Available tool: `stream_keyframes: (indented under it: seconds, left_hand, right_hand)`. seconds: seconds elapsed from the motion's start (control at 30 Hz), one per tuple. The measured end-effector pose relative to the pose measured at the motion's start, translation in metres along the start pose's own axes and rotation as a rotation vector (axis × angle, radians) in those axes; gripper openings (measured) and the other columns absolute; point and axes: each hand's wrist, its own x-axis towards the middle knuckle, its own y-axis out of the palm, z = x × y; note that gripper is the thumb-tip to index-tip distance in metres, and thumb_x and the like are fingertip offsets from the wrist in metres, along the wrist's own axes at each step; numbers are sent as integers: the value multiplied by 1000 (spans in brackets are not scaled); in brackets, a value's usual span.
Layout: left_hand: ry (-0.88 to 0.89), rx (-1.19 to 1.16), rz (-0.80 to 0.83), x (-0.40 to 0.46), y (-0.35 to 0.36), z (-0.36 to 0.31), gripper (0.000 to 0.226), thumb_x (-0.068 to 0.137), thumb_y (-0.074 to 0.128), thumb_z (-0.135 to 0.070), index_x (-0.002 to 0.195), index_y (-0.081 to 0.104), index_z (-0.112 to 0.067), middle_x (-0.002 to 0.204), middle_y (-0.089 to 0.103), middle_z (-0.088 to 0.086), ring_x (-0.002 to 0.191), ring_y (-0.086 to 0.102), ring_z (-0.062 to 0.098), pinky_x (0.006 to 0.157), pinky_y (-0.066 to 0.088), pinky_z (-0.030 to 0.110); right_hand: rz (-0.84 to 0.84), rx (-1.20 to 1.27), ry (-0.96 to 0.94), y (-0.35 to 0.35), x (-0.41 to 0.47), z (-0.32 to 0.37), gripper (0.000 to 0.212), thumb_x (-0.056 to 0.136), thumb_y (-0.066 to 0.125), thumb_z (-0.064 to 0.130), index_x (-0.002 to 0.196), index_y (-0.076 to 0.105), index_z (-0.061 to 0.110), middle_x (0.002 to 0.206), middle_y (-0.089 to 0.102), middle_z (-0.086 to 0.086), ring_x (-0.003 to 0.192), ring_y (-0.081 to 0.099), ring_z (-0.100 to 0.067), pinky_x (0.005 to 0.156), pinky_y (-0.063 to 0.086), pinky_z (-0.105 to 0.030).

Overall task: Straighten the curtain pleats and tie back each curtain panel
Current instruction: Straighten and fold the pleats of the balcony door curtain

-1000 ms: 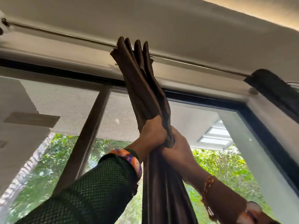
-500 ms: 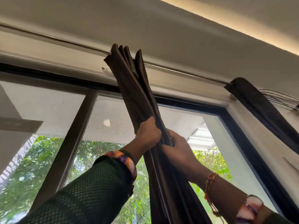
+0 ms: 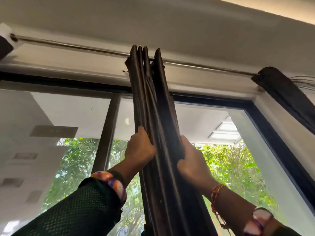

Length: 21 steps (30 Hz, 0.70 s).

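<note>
Nearest the camera, a dark mesh sleeve with a patterned cuff leads to the left hand, and a wrist bearing a braided thread bracelet leads to the right hand. Between the hands hangs the gathered brown curtain panel; each hand grips one side of its folds, fingers curled into the cloth. Above the hands the pleats bunch on the metal curtain rod, with the window frame behind and a second curtain panel up to the right.
</note>
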Motion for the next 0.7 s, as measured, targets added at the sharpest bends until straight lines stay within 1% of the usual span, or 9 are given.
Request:
stream_keyframes:
  seconds: [0.1, 0.27, 0.37, 0.43, 0.5, 0.53, 0.57, 0.63, 0.7]
  left_hand:
    - [-32, 96, 62, -26, -8, 13, 36, 80, 51, -8, 114, 37, -4, 108, 56, 20, 101, 56, 41, 77, 45, 40]
    - [-80, 227, 71, -78, -19, 38, 71, 81, 51, -7, 142, 15, -6, 113, 56, 20, 104, 56, 38, 73, 42, 35]
    - [-75, 264, 69, -114, -27, 54, 77, 87, 48, -10, 148, 3, -22, 107, 60, 21, 95, 60, 38, 70, 42, 35]
    - [-80, 323, 103, -137, -34, 66, 83, 88, 48, -12, 147, -6, -36, 92, 62, 19, 84, 61, 36, 64, 41, 33]
    - [-88, 354, 167, -159, -42, 75, 92, 83, 50, -6, 142, -7, -48, 73, 52, 10, 70, 57, 32, 59, 41, 31]
    - [-93, 363, 190, -171, -47, 79, 94, 81, 50, -3, 141, -4, -52, 71, 49, 8, 69, 56, 31, 58, 43, 32]
    - [-99, 372, 202, -183, -51, 84, 92, 81, 49, -3, 140, 1, -54, 77, 50, 8, 74, 58, 32, 61, 45, 34]
    - [-120, 375, 199, -206, -55, 97, 84, 82, 48, -3, 142, 14, -51, 108, 59, 10, 93, 60, 34, 71, 48, 37]
    - [-166, 371, 202, -229, -54, 114, 74, 82, 49, -4, 140, 29, -44, 136, 49, 6, 108, 57, 35, 81, 49, 40]
  right_hand:
    - [-14, -186, 38, 0, -25, 8, 60, 73, 49, 10, 130, 38, 28, 101, 65, -8, 92, 61, -33, 71, 49, -36]
    - [25, -239, 100, -12, -72, 18, 50, 80, 54, 13, 127, 45, 26, 102, 65, -5, 95, 61, -31, 74, 46, -33]
    - [48, -152, 138, -14, -99, 21, 41, 78, 58, 14, 117, 56, 27, 92, 66, -1, 91, 64, -28, 77, 50, -32]
    - [17, -70, 176, -7, -119, 21, 36, 77, 60, 14, 109, 64, 27, 95, 71, 1, 91, 67, -23, 82, 53, -35]
    - [23, -9, 170, 2, -141, 21, 31, 75, 58, 15, 101, 69, 27, 97, 73, 2, 87, 68, -23, 82, 54, -38]
    - [49, 15, 181, 7, -152, 21, 29, 74, 57, 16, 98, 71, 27, 96, 73, 3, 86, 68, -25, 81, 54, -39]
    - [90, 31, 200, 13, -165, 22, 27, 75, 58, 17, 95, 71, 28, 95, 73, 4, 86, 67, -25, 81, 54, -39]
    - [186, 45, 206, 24, -188, 21, 19, 78, 60, 20, 91, 73, 26, 92, 74, 7, 86, 68, -20, 80, 54, -37]
    - [287, 58, 202, 35, -209, 20, 18, 76, 58, 24, 86, 73, 25, 86, 73, 9, 84, 69, -9, 80, 55, -30]
